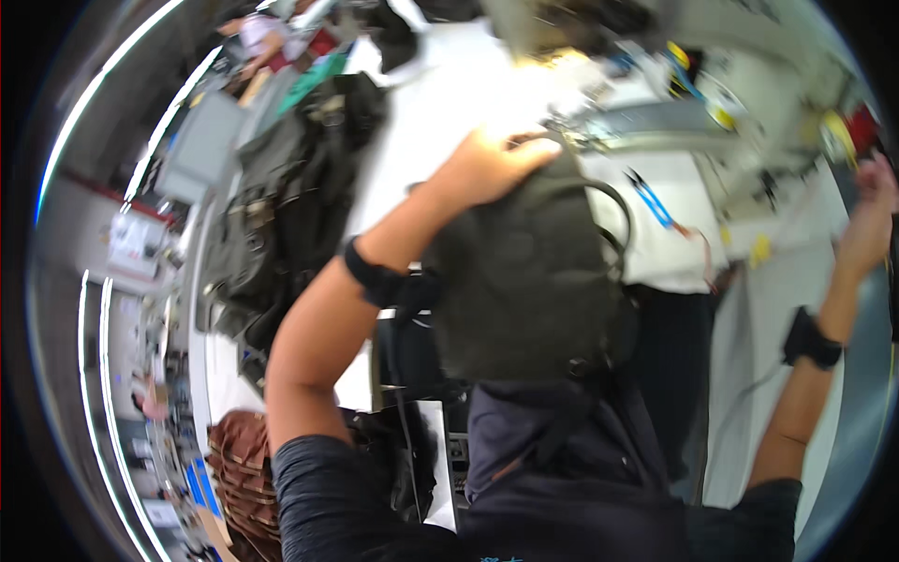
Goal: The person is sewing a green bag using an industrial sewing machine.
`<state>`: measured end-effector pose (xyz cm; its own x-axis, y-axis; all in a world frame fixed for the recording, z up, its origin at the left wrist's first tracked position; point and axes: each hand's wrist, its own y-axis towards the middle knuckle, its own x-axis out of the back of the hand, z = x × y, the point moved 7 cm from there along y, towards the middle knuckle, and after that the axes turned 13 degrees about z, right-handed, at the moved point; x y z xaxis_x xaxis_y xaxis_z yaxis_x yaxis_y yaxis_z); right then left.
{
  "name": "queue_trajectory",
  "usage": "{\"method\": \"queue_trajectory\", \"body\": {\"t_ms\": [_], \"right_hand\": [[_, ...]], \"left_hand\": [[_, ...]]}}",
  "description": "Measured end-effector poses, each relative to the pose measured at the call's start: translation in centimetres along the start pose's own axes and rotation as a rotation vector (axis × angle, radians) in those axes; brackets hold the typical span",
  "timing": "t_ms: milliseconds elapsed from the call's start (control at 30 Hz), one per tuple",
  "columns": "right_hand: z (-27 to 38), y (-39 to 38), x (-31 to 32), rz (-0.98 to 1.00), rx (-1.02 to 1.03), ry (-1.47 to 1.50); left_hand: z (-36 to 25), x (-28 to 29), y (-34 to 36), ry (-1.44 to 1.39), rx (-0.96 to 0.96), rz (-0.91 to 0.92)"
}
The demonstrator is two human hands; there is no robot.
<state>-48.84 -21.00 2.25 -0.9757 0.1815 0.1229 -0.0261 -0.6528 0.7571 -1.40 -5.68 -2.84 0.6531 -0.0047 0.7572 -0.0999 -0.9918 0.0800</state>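
A dark olive fabric bag [524, 290] with a looped strap lies over the near edge of the work surface, just above my lap. My left hand [492, 167] is closed on the bag's upper edge, thumb and fingers bent over the cloth close to the metal bed [665, 126] of a sewing machine. Far out to the right, my right hand [876, 192] is raised beside a red and yellow round part [847, 133] of the machine. Motion blur hides its fingers, so its grip is unclear. Each wrist wears a black band.
Blue-handled thread snips [655, 201] lie on the white surface right of the bag. The pale sewing machine body [787, 80] fills the upper right. A pile of dark olive bags [290, 206] lies to the left. Brown gathered fabric [248, 468] is at lower left.
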Motion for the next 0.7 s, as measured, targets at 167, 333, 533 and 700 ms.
{"method": "queue_trajectory", "body": {"t_ms": [167,333,533,700], "right_hand": [[1.8,-17.5,-16.8,0.671,-0.439,0.553],[3.0,-20.7,-25.4,0.856,-0.721,0.958],[6.9,-20.9,-28.0,0.88,-0.877,1.34],[6.7,-20.3,-29.4,0.685,-0.696,1.008]], "left_hand": [[0.2,-0.5,0.6,-0.219,0.039,0.084],[1.3,0.5,1.8,-0.236,0.046,0.029],[2.7,0.5,2.2,-0.377,0.07,0.085],[2.3,1.0,2.0,-0.489,0.021,-0.006]]}}
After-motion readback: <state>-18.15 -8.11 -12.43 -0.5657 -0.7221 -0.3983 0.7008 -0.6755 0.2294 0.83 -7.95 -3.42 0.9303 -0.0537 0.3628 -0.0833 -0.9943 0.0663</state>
